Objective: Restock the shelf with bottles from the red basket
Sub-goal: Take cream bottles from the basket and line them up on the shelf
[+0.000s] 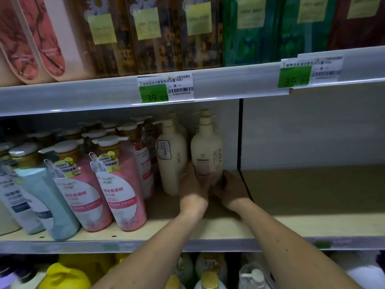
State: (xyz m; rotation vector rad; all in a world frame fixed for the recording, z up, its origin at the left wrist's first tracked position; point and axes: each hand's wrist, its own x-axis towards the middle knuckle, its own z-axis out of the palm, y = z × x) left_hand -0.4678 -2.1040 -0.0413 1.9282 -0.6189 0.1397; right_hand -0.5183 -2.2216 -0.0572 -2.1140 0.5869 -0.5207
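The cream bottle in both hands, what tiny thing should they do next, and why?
Probably let go and pull both hands back. The cream pump bottle already stands upright on the wooden shelf, in line with the other cream bottle. The left hand and right hand grip its base, and bare shelf to the right awaits more.

Pump bottle (206, 151) on shelf (291, 224), right of neighbouring bottle (171, 157), between hands (192, 184).

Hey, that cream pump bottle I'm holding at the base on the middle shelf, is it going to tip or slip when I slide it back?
Probably somewhat tippy: the cream pump bottle is tall and narrows to a pump top, so push low. Left hand and right hand already hold its base, which should steady it. Its smooth, glossy plastic may slip in a loose grip. It looks rigid, not squashy.
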